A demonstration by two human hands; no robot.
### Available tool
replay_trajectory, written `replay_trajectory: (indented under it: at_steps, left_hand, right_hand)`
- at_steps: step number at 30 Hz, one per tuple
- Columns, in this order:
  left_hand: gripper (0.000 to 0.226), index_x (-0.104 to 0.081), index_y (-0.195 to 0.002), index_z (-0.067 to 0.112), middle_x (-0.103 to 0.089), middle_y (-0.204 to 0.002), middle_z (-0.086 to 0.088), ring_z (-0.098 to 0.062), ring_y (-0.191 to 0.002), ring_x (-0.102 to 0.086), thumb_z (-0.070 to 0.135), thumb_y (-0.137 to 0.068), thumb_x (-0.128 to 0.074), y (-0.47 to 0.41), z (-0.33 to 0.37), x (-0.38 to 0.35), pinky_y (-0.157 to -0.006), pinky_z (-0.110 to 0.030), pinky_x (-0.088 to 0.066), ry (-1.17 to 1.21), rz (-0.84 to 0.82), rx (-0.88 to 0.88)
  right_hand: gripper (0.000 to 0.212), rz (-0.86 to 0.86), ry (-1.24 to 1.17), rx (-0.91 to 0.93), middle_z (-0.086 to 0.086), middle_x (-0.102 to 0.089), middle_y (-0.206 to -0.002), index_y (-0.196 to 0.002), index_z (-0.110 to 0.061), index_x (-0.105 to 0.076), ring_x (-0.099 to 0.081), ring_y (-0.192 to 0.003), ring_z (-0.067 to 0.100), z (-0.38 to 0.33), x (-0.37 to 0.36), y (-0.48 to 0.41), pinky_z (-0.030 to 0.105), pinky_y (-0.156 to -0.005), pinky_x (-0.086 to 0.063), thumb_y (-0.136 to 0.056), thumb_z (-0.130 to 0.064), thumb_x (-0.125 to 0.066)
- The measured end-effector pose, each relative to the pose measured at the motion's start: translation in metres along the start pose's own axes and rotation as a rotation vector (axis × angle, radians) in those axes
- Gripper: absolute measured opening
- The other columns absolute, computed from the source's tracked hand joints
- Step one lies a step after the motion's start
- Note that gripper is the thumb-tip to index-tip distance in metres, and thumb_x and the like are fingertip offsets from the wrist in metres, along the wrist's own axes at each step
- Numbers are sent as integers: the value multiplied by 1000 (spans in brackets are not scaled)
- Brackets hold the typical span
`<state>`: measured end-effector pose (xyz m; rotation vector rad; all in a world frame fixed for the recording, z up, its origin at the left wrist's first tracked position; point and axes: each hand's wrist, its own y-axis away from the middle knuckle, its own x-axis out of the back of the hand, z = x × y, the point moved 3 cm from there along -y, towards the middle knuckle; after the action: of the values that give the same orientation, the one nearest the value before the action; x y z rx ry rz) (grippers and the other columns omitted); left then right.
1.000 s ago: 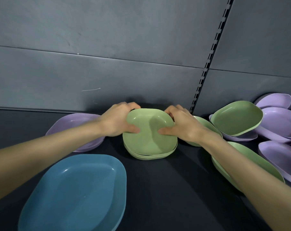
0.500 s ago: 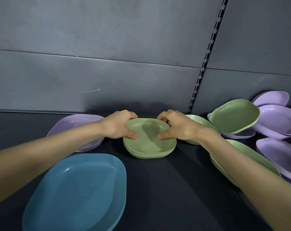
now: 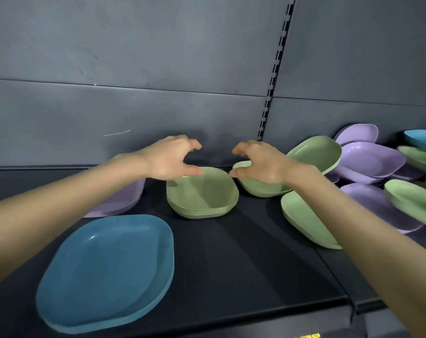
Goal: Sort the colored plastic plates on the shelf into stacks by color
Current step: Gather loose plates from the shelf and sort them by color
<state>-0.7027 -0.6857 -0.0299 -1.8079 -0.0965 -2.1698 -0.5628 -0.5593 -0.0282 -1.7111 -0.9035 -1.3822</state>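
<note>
A stack of several green plates (image 3: 203, 195) rests on the dark shelf (image 3: 243, 264) at the middle back. My left hand (image 3: 172, 158) hovers just above its left rim, fingers curled and apart, holding nothing. My right hand (image 3: 258, 162) hovers to the stack's right, also empty with fingers apart, over a loose green plate (image 3: 258, 190). A blue plate stack (image 3: 107, 272) lies front left. A purple stack (image 3: 120, 202) sits behind my left forearm, partly hidden.
Unsorted plates crowd the right side: a tilted green plate (image 3: 315, 152), a green plate (image 3: 302, 220) under my right forearm, purple plates (image 3: 370, 159), more green (image 3: 412, 202) and a blue plate (image 3: 421, 139). The grey back panel (image 3: 158, 106) rises behind; the shelf's front edge lies near.
Both hands let go of the top green plate and lifted off; it now lies flat on the green stack. The view shifted, showing more plates at the right.
</note>
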Motion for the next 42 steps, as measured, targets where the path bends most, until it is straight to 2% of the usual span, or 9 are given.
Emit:
replay_trajectory:
  at_steps: [5, 11, 15, 18, 20, 22, 26, 35, 42]
  left_hand:
    - [54, -46, -134, 20, -51, -133, -2, -21, -125, -44, 42, -87, -60, 1, 53, 25, -104, -31, -35, -43, 96, -90]
    - [50, -46, -132, 24, -54, -129, 1, -18, -119, -47, 42, -88, -58, 5, 127, 21, -99, -30, -36, -58, 150, -144]
    - [49, -46, -132, 24, -54, -126, 2, -17, -118, -48, 41, -88, -58, 11, 182, 1, -97, -31, -37, -23, 158, -97]
    - [49, -49, -129, 24, -56, -126, 2, -16, -119, -49, 42, -86, -60, 17, 215, -25, -98, -33, -38, 38, 157, -15]
    - [50, -49, -129, 23, -56, -128, 1, -16, -121, -48, 43, -85, -61, 23, 234, -44, -99, -33, -38, 70, 142, 47]
    - [53, -47, -132, 21, -53, -132, 0, -17, -124, -46, 42, -85, -62, 25, 249, -56, -98, -32, -39, 84, 124, 106]
    - [65, -38, -139, 19, -45, -138, -7, -24, -128, -41, 45, -84, -62, 23, 260, -69, -101, -35, -38, 90, 76, 258]
    - [91, -21, -144, 11, -30, -145, -14, -37, -130, -38, 52, -77, -67, 2, 244, -91, -101, -40, -37, 107, 8, 552]
    - [100, -21, -139, 14, -38, -130, -14, -34, -116, -47, 34, -64, -83, 0, 240, -100, -93, -39, -44, 207, 79, 562]
  right_hand:
    - [51, 127, -57, -18, 6, -51, -134, -131, -13, -49, -47, -122, 25, 27, 42, 36, 30, -96, -38, -87, -35, -63]
    - [48, 217, -30, -58, 5, -54, -131, -129, -15, -52, -49, -120, 25, 77, 72, 93, 32, -96, -40, -87, -35, -63]
    - [41, 201, -34, -45, 3, -58, -110, -125, -13, -54, -52, -102, 22, 116, 78, 139, 25, -81, -35, -88, -30, -62]
    - [3, 173, -88, 21, -7, -48, -79, -87, -22, -59, -45, -75, 16, 143, 74, 174, 25, -67, -31, -88, -23, -62]
    - [30, 140, -101, 55, -11, -42, -76, -69, -33, -41, -39, -75, 17, 160, 68, 193, 24, -67, -32, -88, -22, -61]
    - [8, 121, -95, 45, -9, -46, -92, -86, -28, -53, -42, -87, 15, 178, 67, 205, 23, -76, -34, -90, -26, -60]
    - [33, 72, -34, 5, 5, -60, -111, -119, -11, -58, -55, -101, 24, 202, 70, 221, 31, -87, -42, -91, -30, -57]
    - [26, 118, -72, -4, 7, -64, -102, -106, -13, -61, -59, -96, 30, 228, 58, 214, 40, -86, -48, -89, -33, -58]
    - [33, 145, -172, -5, 6, -61, -114, -117, -14, -58, -54, -109, 27, 230, 52, 204, 38, -93, -44, -90, -32, -59]
